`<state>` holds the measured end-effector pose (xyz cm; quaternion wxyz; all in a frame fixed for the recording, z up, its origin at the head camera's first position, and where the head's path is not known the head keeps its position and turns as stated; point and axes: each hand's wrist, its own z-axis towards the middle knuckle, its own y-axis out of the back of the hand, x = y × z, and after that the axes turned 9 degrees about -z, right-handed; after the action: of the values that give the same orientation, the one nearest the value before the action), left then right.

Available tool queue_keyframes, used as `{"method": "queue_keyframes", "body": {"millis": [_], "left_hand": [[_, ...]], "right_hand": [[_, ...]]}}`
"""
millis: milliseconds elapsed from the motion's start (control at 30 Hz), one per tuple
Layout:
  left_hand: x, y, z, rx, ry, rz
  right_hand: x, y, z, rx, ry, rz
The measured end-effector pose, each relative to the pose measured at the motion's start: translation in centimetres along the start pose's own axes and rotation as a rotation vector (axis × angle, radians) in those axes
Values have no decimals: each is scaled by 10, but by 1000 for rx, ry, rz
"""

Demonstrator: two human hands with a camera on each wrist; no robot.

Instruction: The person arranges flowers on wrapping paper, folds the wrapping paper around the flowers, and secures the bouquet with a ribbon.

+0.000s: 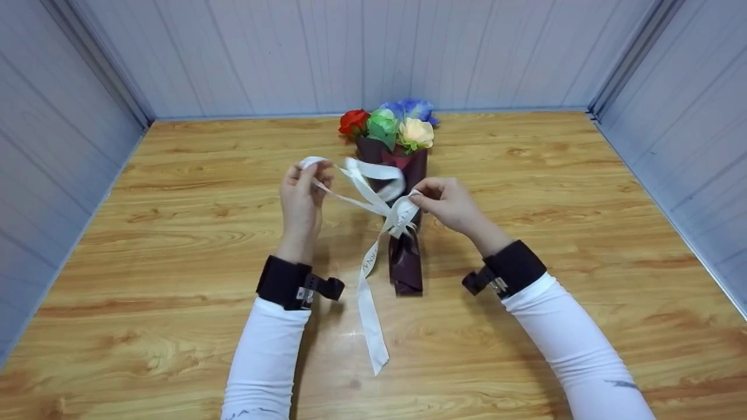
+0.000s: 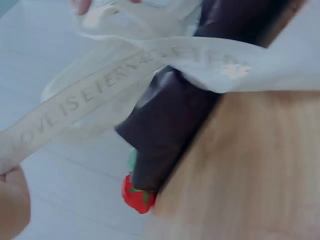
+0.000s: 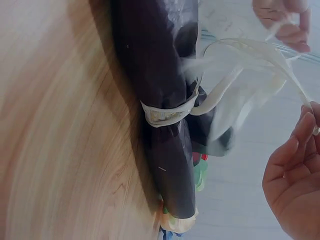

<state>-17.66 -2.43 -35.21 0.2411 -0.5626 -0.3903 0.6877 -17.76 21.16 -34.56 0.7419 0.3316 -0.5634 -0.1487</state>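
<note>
A bouquet in dark maroon wrapping paper [image 1: 407, 268] lies on the table, its artificial flowers pointing to the far wall. White ribbon [image 1: 369, 309] with printed lettering circles the wrap at its narrow part; the right wrist view shows this band [image 3: 167, 114] cinching the paper. My left hand [image 1: 302, 201] pinches a looped length of ribbon out to the left of the bouquet. On the other side, my right hand [image 1: 452, 204] pinches a ribbon loop near the tie between thumb and fingers. One tail hangs down toward the table's near side. Words on the ribbon [image 2: 95, 92] read "LOVE IS ETERNAL".
The flowers are a red rose [image 1: 353, 122], a green one [image 1: 383, 123], a cream one [image 1: 416, 133] and a blue one [image 1: 413, 109], close to the back wall [image 1: 280, 58]. Panel walls flank the wooden table [image 1: 175, 245]. Each wrist wears a black camera strap [image 1: 516, 268].
</note>
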Motion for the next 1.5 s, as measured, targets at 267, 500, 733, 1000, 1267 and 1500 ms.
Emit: {"method": "queue_keyframes", "body": {"millis": [267,500,733,1000,1267,1500], "left_hand": [[-19,-2,-3,-61,-124,68],[-23,-13,-34,177,-65,660],[-32,-34,-77,450,-230,1064],[-7,-35,-116,960,-239,1233],[46,-30,-124,1157,2,1396],[74,-37,-118,1212,51,1505]], "right_hand": [[-1,-2,0,4,-14,-11],[-1,-1,1,29,-40,2],[-7,4,5,14,-50,61],[-11,10,10,19,-74,102],[-3,16,11,31,-68,61],[1,16,11,56,-45,72]]}}
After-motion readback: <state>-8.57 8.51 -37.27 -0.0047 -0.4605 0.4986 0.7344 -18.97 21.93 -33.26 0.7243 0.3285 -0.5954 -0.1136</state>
